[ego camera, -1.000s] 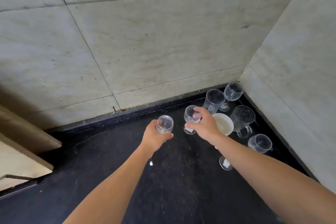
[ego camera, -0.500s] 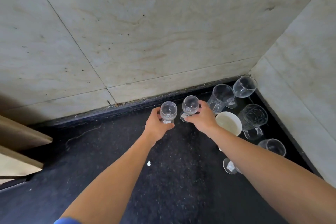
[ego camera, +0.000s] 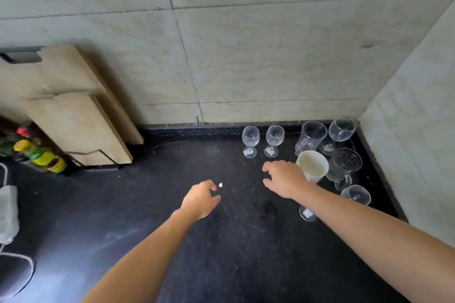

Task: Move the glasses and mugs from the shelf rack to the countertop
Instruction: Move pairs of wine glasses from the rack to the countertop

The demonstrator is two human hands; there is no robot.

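Two small stemmed glasses stand upright side by side on the black countertop (ego camera: 172, 204) near the back wall, the left glass (ego camera: 250, 140) and the right glass (ego camera: 273, 139). My left hand (ego camera: 200, 200) hovers over the counter in front of them, fingers loosely curled, holding nothing. My right hand (ego camera: 286, 178) hangs empty with relaxed fingers, just left of a white mug (ego camera: 312, 166). In the right corner stand a tall glass (ego camera: 311, 138), a large wine glass (ego camera: 341, 130), a cut-glass mug (ego camera: 346, 166) and another glass (ego camera: 355, 195). A glass foot (ego camera: 307, 214) shows under my right forearm.
A stone shelf rack (ego camera: 73, 110) leans against the wall at the left, with several bottles (ego camera: 39, 155) below it. A white crumb (ego camera: 220, 185) lies on the counter by my left hand. Tiled walls close the back and the right side.
Both hands have let go of the two small stemmed glasses, which now stand on the counter, and have drawn back toward me. The view has swung left and shows the rack.
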